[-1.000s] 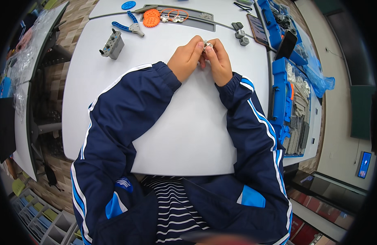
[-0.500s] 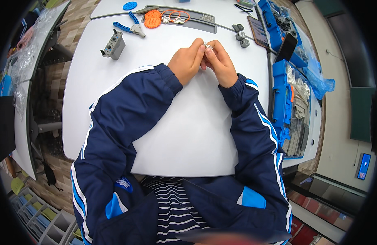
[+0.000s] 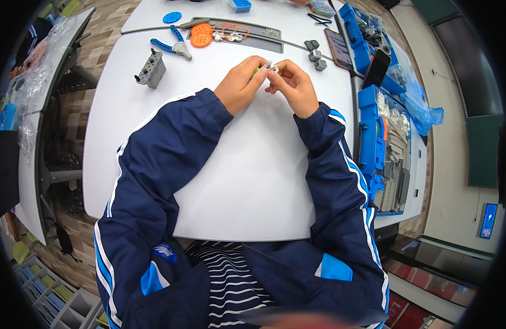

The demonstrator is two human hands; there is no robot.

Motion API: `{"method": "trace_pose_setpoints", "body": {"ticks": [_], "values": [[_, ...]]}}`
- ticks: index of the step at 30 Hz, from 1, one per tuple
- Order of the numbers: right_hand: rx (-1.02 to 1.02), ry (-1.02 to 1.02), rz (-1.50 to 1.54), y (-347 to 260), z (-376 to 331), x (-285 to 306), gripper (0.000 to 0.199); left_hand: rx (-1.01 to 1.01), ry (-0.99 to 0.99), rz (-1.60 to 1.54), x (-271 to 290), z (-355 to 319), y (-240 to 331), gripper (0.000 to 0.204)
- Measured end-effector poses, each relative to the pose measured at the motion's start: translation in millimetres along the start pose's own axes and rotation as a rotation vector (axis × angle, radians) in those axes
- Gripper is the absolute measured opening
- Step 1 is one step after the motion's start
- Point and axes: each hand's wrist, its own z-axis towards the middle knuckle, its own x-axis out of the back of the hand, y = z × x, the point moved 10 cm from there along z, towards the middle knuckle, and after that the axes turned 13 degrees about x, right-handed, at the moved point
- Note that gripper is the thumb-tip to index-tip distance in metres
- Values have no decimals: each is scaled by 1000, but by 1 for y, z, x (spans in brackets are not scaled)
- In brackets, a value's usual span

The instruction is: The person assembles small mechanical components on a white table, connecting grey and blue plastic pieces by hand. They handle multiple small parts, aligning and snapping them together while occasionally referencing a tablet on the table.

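Note:
Over the far part of the white table (image 3: 242, 181), my left hand (image 3: 239, 88) and my right hand (image 3: 295, 90) meet almost fingertip to fingertip. Between my left thumb and fingers is a small light-grey piece (image 3: 268, 64) with a bit of green beside it; its kind is too small to tell. My right hand pinches a small white connector piece (image 3: 273, 69), close against the left one. Left of my hands, a grey block with black pegs (image 3: 151, 69) stands on the table. Blue-handled pliers (image 3: 176, 47) lie beyond it.
Orange gears (image 3: 201, 36) and orange rings with white pieces lie by a grey tray (image 3: 264, 43). Three small grey blocks (image 3: 314, 55) stand to the right. A phone (image 3: 338, 48) rests near the blue parts boxes (image 3: 368, 131) at the right edge.
My hands have drawn slightly apart, the left one shifting left and nearer. A light-grey piece and a green bit now show in the left fingers.

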Motion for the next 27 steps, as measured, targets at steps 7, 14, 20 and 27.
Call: {"method": "trace_pose_setpoints", "body": {"ticks": [7,14,20,27], "values": [[0,-53,51,-2,1,9,22,27,-40,-47,-3,-3,-4,31],[-114,9,236,7,-2,13,29,-55,6,-135,3,-2,-5,32],[-23,23,137,-11,1,16,34,-67,53,-170,8,-1,-7,27],[-108,60,77,-13,-5,20,32,-124,100,-102,6,-6,-8,24]]}}
